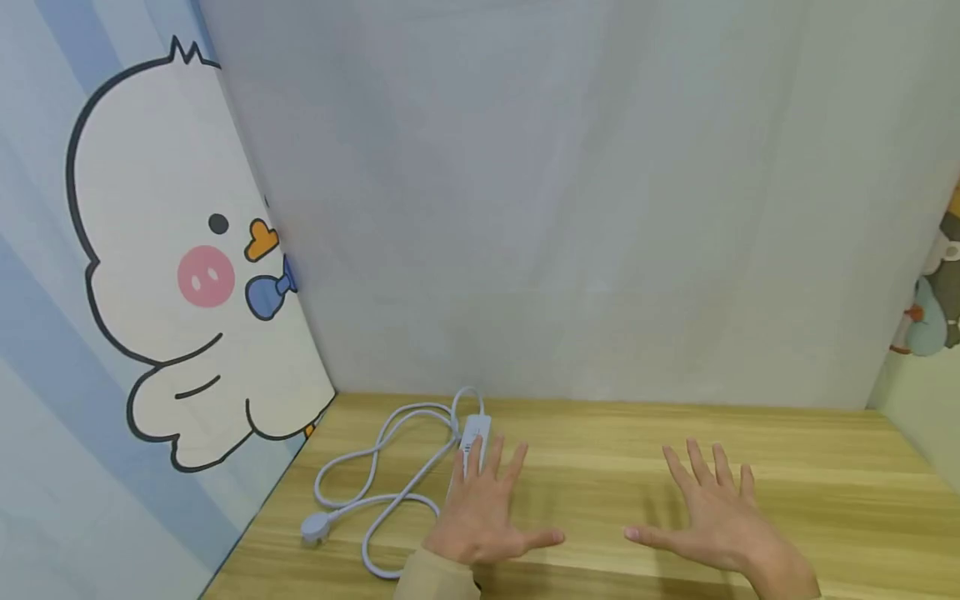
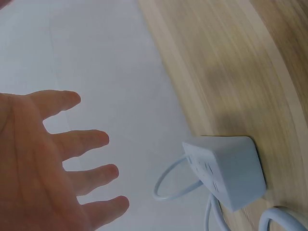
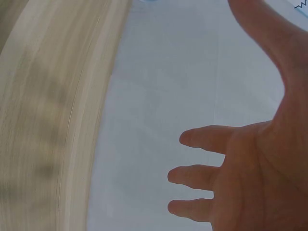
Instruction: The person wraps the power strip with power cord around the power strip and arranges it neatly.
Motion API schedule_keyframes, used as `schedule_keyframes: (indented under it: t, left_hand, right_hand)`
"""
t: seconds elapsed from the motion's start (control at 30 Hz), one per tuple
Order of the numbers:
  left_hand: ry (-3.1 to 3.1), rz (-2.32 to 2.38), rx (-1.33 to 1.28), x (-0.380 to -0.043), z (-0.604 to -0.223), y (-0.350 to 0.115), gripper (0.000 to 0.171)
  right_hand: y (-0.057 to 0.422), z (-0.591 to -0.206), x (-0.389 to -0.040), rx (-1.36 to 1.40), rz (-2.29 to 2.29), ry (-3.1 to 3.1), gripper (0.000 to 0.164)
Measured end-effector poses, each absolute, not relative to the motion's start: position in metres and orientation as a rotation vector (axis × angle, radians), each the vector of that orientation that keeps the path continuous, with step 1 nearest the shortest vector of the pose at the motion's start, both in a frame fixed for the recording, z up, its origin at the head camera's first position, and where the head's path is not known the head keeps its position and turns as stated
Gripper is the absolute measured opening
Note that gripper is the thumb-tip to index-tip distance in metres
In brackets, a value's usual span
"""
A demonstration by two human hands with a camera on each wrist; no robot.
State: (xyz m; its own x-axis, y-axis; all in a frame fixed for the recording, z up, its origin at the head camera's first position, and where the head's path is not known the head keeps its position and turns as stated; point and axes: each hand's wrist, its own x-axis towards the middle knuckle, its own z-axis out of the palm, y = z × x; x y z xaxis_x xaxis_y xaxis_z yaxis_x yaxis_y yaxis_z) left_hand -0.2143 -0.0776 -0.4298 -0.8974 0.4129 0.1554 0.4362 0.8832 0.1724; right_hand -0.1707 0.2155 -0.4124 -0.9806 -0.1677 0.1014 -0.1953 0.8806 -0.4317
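Observation:
A white power strip (image 1: pixel 477 428) lies on the left part of the wooden table, partly hidden behind my left hand (image 1: pixel 480 510) in the head view. That hand is spread above the table, fingers straight and thumb out to the right, holding nothing. In the left wrist view the power strip (image 2: pixel 228 168) shows its slotted outlet face, apart from the fingers (image 2: pixel 89 144). Its white cord (image 1: pixel 375 454) loops over the table to a round plug (image 1: pixel 316 527). My right hand (image 1: pixel 712 521) is also spread with nothing in it, thumb pointing left; its palm (image 3: pixel 264 178) shows in the right wrist view.
The wooden table (image 1: pixel 600 467) meets a pale grey curtain (image 1: pixel 570 208) along its back edge. At the left hangs a blue cloth (image 1: pixel 45 333) printed with a white cartoon duck (image 1: pixel 150 183). Another printed cloth (image 1: pixel 930 317) is at the far right.

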Motion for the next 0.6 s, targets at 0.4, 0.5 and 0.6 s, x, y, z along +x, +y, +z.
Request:
schedule_keyframes:
  t: [0.4,0.5,0.6]
  left_hand:
    - [-2.936,-0.32,-0.483,-0.234,-0.443,-0.089,0.096]
    - [-2.948,-0.364,-0.411,-0.237,-0.452,-0.094,0.079]
    - [-2.981,-0.391,-0.391,-0.237,-0.463,-0.098,0.065]
  right_hand:
    - [0.217,-0.407,-0.173,0.289,0.587,-3.004,0.113]
    - [0.218,-0.404,-0.171,0.279,0.601,-3.013,0.114]
    - [0.219,-0.403,-0.169,0.277,0.614,-3.023,0.114]
